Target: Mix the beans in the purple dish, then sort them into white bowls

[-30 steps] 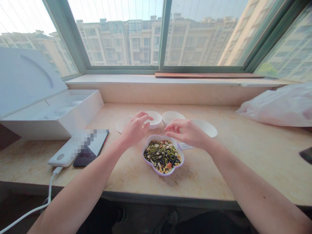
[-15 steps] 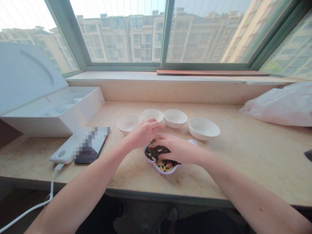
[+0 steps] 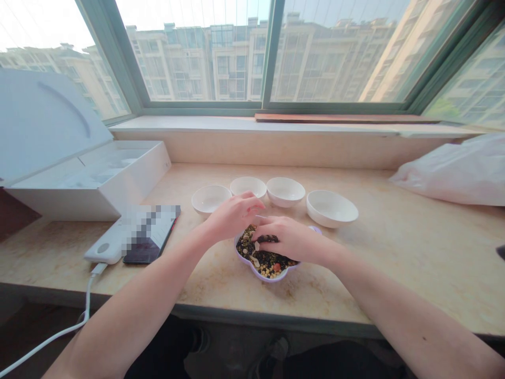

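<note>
Right hand point(image 3: 284, 238), earlier raised, now in one bean dish point(image 3: 270, 279), grasp unclear. Left hand point(image 3: 235, 215) half-open beside it. Four white bowls point(image 3: 332, 209) beyond hands.

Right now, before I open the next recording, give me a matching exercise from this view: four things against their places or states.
1. Right hand
2. White bowls
3. White box
4. Plastic bag

A. Lid raised
B. Down among the beans
C. Toward the view's right edge
D. Four, beyond the purple-rimmed dish

Pairs: 1-B, 2-D, 3-A, 4-C
</note>
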`<state>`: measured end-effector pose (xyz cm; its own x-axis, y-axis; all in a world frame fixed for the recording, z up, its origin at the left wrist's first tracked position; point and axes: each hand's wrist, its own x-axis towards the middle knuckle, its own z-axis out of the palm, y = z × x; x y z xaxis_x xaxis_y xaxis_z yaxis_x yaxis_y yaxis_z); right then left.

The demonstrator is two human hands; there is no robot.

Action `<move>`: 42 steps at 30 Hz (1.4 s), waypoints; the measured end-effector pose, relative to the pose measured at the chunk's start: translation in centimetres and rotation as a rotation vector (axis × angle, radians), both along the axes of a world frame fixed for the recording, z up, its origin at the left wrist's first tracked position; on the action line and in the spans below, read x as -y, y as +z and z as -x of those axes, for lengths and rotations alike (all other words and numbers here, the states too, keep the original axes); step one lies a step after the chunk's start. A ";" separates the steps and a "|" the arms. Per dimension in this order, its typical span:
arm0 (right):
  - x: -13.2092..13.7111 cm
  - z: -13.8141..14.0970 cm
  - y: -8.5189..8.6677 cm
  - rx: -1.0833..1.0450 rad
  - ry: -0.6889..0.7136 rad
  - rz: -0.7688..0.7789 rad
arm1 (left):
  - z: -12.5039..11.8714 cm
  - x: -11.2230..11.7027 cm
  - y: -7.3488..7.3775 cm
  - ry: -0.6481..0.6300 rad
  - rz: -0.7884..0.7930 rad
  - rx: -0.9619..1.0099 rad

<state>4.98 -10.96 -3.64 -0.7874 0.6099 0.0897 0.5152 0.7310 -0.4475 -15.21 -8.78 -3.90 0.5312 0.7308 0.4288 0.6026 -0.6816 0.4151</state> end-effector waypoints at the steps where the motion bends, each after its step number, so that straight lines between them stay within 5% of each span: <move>1: 0.0 0.0 0.0 -0.006 -0.002 -0.005 | 0.0 0.0 0.0 0.001 -0.001 -0.002; 9: 0.3 -0.2 0.5 -0.091 0.177 0.023 | 0.0 0.0 0.1 0.021 0.007 -0.013; 16: 0.9 -0.7 2.1 -0.014 0.126 0.109 | 0.0 0.1 0.3 0.018 0.018 -0.024; 27: 0.3 -0.3 0.6 0.014 0.152 0.045 | 0.1 0.0 0.0 0.010 0.019 -0.040; 42: -1.6 -1.4 1.5 -0.620 -0.329 0.604 | -0.3 0.7 1.0 -0.095 0.096 0.202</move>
<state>6.39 -9.40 -2.14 -0.4837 0.8747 0.0311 0.1960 0.1429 -0.9701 -14.89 -9.51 -2.89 0.5101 0.7239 0.4646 0.4358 -0.6832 0.5860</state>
